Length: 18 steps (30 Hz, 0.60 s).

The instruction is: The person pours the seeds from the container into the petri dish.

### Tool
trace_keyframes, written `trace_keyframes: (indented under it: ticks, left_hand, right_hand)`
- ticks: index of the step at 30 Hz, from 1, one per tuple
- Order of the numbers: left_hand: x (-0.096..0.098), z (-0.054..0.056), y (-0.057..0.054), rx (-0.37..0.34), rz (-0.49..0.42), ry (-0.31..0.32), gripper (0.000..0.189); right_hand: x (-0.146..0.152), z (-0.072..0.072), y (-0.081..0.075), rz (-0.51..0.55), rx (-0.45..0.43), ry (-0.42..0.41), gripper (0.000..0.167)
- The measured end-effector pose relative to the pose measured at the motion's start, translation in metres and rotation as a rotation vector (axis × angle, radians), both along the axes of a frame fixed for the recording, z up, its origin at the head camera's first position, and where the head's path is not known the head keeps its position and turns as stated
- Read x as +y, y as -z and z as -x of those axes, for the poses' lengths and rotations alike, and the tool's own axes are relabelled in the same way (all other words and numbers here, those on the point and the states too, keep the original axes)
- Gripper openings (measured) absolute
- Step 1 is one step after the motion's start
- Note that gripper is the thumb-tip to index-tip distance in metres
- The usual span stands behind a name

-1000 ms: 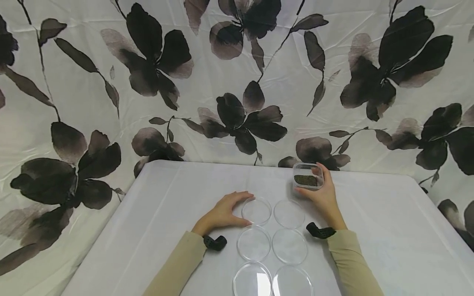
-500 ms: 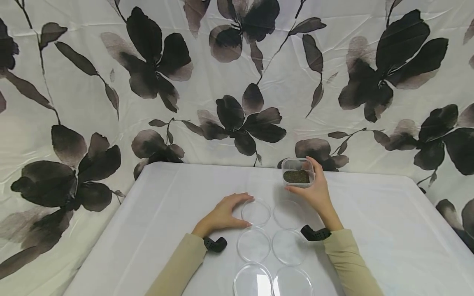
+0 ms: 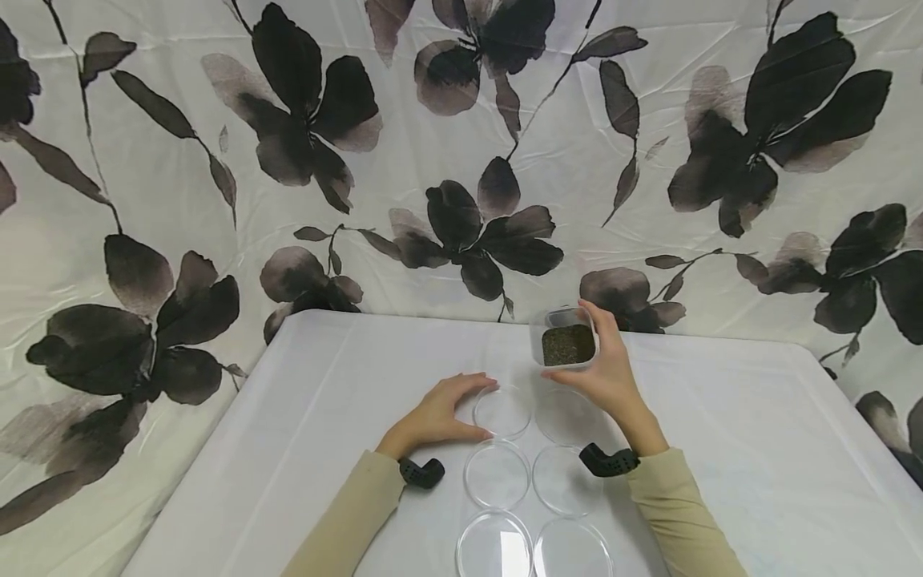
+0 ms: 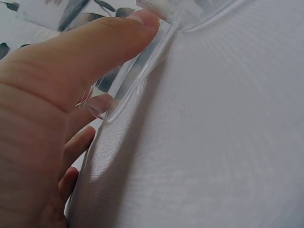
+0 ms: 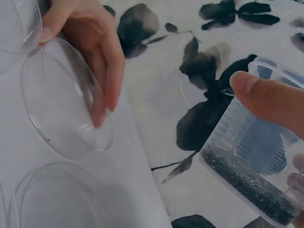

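My right hand [image 3: 609, 377] grips a small clear plastic container [image 3: 536, 340] by its side, above the table's far edge. The container is tilted toward the left. Dark greenish-brown dried flakes [image 5: 251, 185] lie in it, gathered along its lower part in the right wrist view. My left hand [image 3: 438, 413] holds the rim of the far-left petri dish [image 3: 502, 411] between thumb and fingers. Its thumb [image 4: 109, 45] lies on the near side of the clear dish, and the other fingers reach round the far side.
More clear round dishes stand in two columns: a far-right dish [image 3: 570, 417], a middle-left dish [image 3: 497, 475], a middle-right dish [image 3: 566, 481] and a front pair cut by the frame. A white cloth covers the table [image 3: 310, 401]. Behind it hangs a floral sheet [image 3: 404, 160].
My right hand has moved left with the container, from right of the dishes toward the far-right one. The container has tilted more. My left hand stays at its dish.
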State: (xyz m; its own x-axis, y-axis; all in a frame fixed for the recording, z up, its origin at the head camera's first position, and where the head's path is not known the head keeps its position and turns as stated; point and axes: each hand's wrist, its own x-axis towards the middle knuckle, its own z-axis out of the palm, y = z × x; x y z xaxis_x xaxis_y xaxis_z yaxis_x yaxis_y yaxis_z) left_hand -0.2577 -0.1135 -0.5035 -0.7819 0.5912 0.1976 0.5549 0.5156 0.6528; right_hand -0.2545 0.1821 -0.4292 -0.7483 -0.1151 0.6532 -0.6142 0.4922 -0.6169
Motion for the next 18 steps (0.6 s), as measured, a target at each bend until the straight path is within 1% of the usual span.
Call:
trace_keyframes:
  ticks: [4, 8, 13, 18]
  left_hand:
    - [0.000, 0.000, -0.001, 0.018, -0.011, 0.010, 0.077]
    - [0.000, 0.000, -0.002, 0.020, -0.008, 0.011, 0.078]
    - [0.000, 0.000, -0.002, 0.009, -0.008, 0.010, 0.078]
    - [0.001, 0.001, -0.002, 0.010, -0.011, 0.011, 0.077]
  right_hand:
    - [-0.003, 0.000, -0.001, -0.053, 0.055, -0.043, 0.118]
    - [-0.005, 0.001, 0.001, -0.102, 0.082, -0.071, 0.118]
    - [-0.008, 0.002, 0.003, -0.175, 0.114, -0.067, 0.117]
    - [-0.013, 0.002, 0.005, -0.239, 0.198, -0.065, 0.117]
